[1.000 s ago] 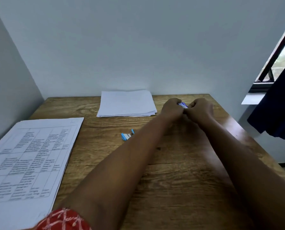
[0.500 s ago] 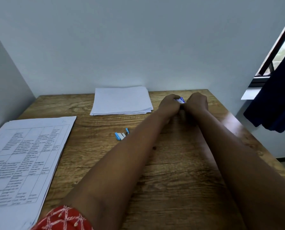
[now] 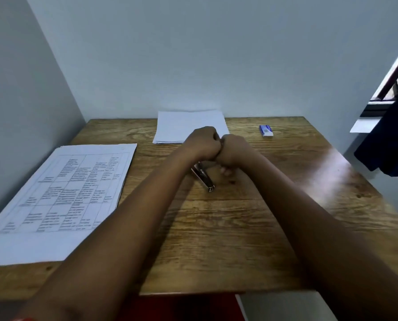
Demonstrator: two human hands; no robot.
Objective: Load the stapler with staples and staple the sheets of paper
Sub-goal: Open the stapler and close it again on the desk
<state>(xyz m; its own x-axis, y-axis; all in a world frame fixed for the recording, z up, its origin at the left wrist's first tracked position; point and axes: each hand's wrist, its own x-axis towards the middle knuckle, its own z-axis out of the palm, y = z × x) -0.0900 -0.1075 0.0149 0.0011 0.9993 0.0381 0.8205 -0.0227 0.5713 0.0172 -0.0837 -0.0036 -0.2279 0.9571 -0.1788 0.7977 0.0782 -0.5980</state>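
1. Both hands have drawn back from the far right of the desk [image 3: 251, 228] toward its middle, and the small blue staple box [image 3: 266, 130] they were working there now lies alone, well to the right of the fingers.
2. Left hand [image 3: 203, 144] and right hand [image 3: 234, 150] press together, knuckle to knuckle, fingers curled tight.
3. A metal stapler [image 3: 202, 176] slants out below the left hand's fingers; which fingers hold it I cannot tell.
4. Blank sheets [image 3: 181, 126] lie just beyond the fingers, partly hidden by the left hand.
5. Printed sheets [image 3: 61, 195] lie well left of them.
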